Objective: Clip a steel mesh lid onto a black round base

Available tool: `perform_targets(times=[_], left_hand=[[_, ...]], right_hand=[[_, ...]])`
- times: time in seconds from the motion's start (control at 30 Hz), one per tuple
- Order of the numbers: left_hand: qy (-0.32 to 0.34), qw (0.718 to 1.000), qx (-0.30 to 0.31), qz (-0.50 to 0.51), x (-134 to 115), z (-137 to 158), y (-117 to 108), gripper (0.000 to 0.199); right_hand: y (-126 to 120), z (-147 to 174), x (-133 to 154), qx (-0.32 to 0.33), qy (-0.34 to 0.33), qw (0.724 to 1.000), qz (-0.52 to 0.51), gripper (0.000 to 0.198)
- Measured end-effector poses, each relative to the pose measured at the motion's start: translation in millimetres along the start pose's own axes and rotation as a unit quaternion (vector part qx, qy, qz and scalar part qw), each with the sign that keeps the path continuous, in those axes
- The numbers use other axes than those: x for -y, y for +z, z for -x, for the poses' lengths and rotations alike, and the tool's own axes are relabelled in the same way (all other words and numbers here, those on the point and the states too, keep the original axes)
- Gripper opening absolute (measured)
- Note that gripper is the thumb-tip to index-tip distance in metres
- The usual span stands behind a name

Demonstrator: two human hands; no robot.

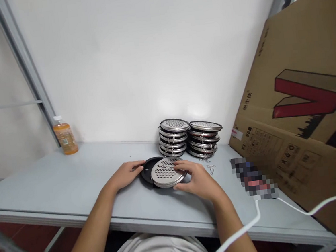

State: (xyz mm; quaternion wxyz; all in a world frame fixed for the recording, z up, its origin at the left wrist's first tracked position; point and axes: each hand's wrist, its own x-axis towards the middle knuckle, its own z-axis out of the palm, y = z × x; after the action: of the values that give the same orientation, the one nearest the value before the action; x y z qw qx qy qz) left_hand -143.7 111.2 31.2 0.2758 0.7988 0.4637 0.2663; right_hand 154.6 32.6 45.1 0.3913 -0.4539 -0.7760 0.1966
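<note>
Just below the centre of the frame, a round metal plate [164,174], pierced with rows of holes, sits tilted over a black disc [146,177] on the grey table [98,156]. The disc shows mainly to the plate's left. The right hand [196,178] grips the plate by its right side, fingers bent over the top and thumb at the near rim. The left hand [130,173] touches the disc's left edge, index finger and thumb a little apart (whether they pinch the rim, I cannot tell).

Behind them, right of centre, stand two stacks [174,124] of similar round pieces, side by side, with wire clips [174,138] on their fronts. Loose clips [211,170] lie before the right-hand stack. A bottle [65,137] of orange liquid stands at the left, near the wall. A carton [257,107] fills the right of the frame; beside it lies something pixelated, perhaps a device, near a white cable [239,231].
</note>
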Motion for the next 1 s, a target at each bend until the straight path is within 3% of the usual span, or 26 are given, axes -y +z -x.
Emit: perform_targets(times=[0.27,0.63,0.8,0.9,1.0], left_hand=[[-0.001,1.000,0.012,0.001,-5,1,0,0.052],[0.006,1.000,0.028,0.006,-1,1,0,0.052],[0.001,0.999,0.019,0.038,-2,0,3,0.053],[0.000,0.993,0.041,0.115,1,1,3,0.065],[-0.007,0.979,0.077,0.187,3,5,-1,0.090]], right_hand=[[0,3,-7,0.069,0.051,0.995,0.058,0.069],[-3,4,-4,0.120,0.045,0.990,0.057,0.067],[0,1,-1,0.128,0.057,0.989,0.042,0.057],[4,-1,0,0.131,0.064,0.988,0.042,0.057],[6,-2,3,0.131,0.064,0.988,0.052,0.057]])
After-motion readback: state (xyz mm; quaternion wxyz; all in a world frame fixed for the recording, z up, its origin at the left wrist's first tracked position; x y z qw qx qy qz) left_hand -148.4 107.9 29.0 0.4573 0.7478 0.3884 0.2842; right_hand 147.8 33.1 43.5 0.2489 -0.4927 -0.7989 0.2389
